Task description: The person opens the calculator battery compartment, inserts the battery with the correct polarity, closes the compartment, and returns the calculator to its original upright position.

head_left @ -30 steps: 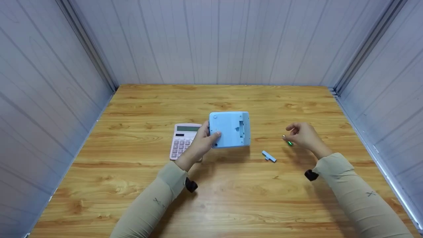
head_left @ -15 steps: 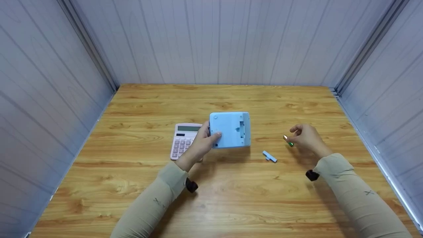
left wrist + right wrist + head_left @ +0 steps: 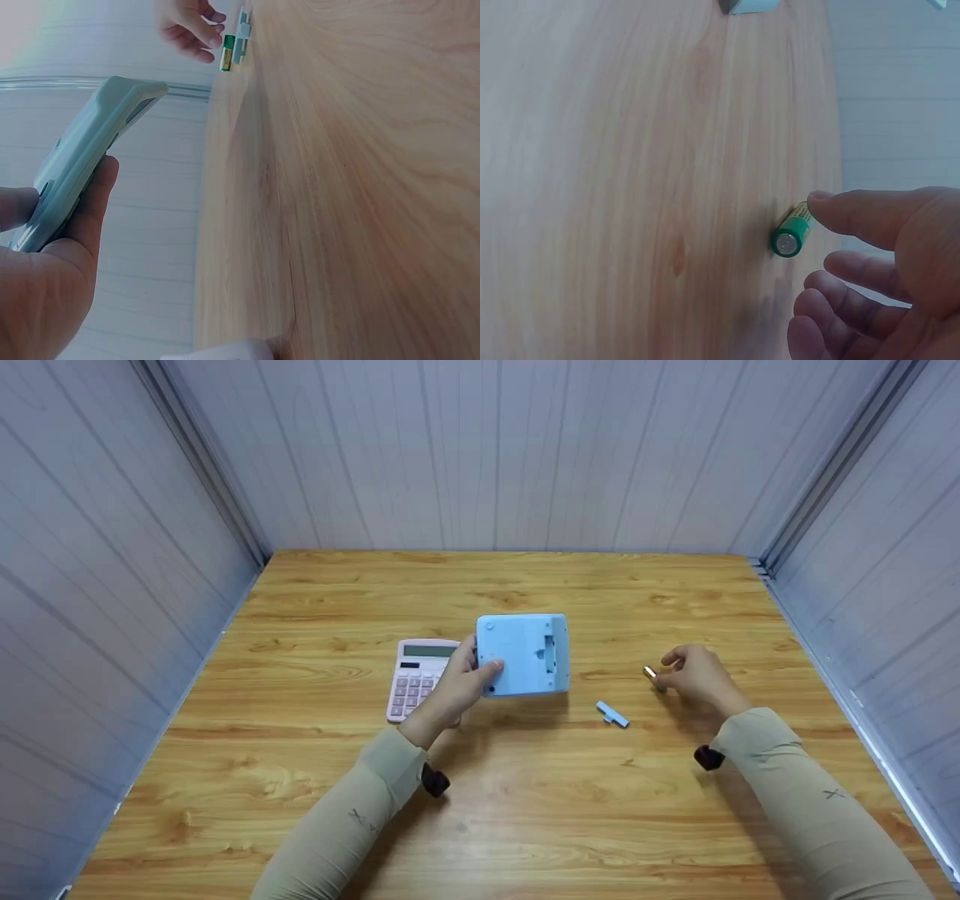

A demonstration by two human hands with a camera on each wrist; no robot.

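Observation:
My left hand (image 3: 450, 686) grips a light blue calculator (image 3: 525, 654), thumb on its back and fingers behind it. Its back faces the head camera, and the uncovered battery slot (image 3: 550, 654) near its right edge shows no battery. In the left wrist view the calculator (image 3: 82, 165) is tilted, raised over the table. A green and gold battery (image 3: 793, 229) lies on the table by my right hand (image 3: 697, 675). My right thumb tip is right at its side, while the other fingers stay apart from it, loosely bent. The small blue battery cover (image 3: 612, 714) lies between the calculator and the battery.
A pink calculator (image 3: 420, 679) lies face up on the wooden table (image 3: 540, 810), partly hidden by my left hand. Pale panel walls (image 3: 495, 450) stand at the table's back and both sides.
The battery has turned under my right fingers, its green part less visible in the head view. My right hand has shifted slightly right and nearer. The left hand keeps its hold on the blue calculator.

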